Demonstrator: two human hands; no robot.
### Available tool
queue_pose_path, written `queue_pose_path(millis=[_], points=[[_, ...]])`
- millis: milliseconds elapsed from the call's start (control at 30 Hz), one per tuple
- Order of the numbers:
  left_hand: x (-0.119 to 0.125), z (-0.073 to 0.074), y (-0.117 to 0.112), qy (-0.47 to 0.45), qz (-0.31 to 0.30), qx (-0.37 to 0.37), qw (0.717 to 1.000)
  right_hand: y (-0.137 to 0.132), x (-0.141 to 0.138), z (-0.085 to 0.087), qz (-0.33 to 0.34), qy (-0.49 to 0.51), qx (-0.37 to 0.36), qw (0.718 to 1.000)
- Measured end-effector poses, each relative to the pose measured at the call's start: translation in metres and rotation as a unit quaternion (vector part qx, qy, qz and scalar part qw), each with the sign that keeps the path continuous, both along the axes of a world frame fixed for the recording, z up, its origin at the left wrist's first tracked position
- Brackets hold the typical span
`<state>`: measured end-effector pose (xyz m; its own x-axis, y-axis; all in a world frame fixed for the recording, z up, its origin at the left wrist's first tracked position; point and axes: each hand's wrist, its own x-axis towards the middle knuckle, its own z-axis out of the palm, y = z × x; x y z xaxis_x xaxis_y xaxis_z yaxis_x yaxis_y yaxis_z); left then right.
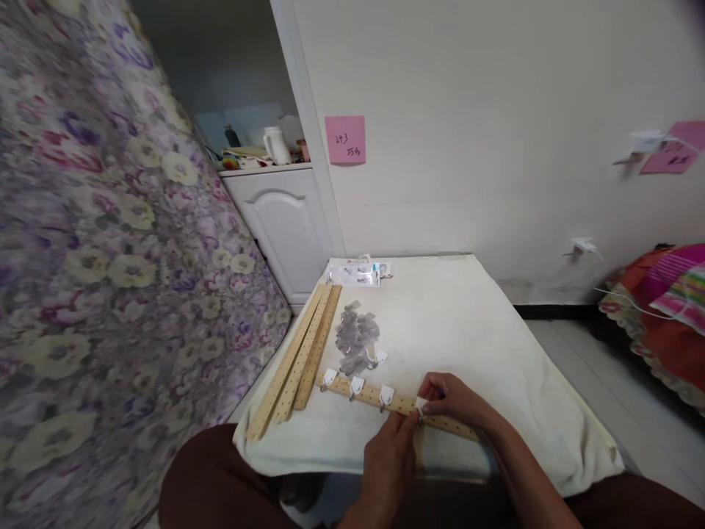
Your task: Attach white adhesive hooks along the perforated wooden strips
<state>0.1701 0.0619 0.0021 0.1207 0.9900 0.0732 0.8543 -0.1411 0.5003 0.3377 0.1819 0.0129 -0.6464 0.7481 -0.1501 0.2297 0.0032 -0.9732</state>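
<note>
A perforated wooden strip point(368, 394) lies across the near part of the cloth-covered table point(440, 316). White hooks with metal ends sit along it: one hook point(329, 378) at the left end, a second hook point(357, 386) and a third hook point(386, 396) toward the middle. My right hand point(454, 400) pinches another white hook point(421, 405) against the strip. From the near side, my left hand point(388, 452) grips the strip's edge, its fingertips close to that same hook. The fingers partly hide it.
Several more perforated strips point(300, 353) lie at the left. Beside them is a heap of small grey plastic-wrapped pieces point(355, 334), with a loose white hook point(380, 358) by it. Packaging point(352, 274) rests at the table's far edge. A floral curtain point(137, 279) hangs at left.
</note>
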Motion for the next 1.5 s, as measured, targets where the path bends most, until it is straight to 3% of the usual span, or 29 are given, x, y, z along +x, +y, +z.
queue_pose_path(millis=[833, 1500], points=[[0.001, 0.005, -0.001, -0.01, -0.001, 0.006, 1.0, 0.0, -0.001, -0.001, 0.003, 0.001, 0.002, 1.0], [-0.001, -0.003, 0.001, 0.025, -0.012, -0.009, 1.0, -0.003, -0.001, 0.006, 0.014, 0.004, -0.004, 1.0]])
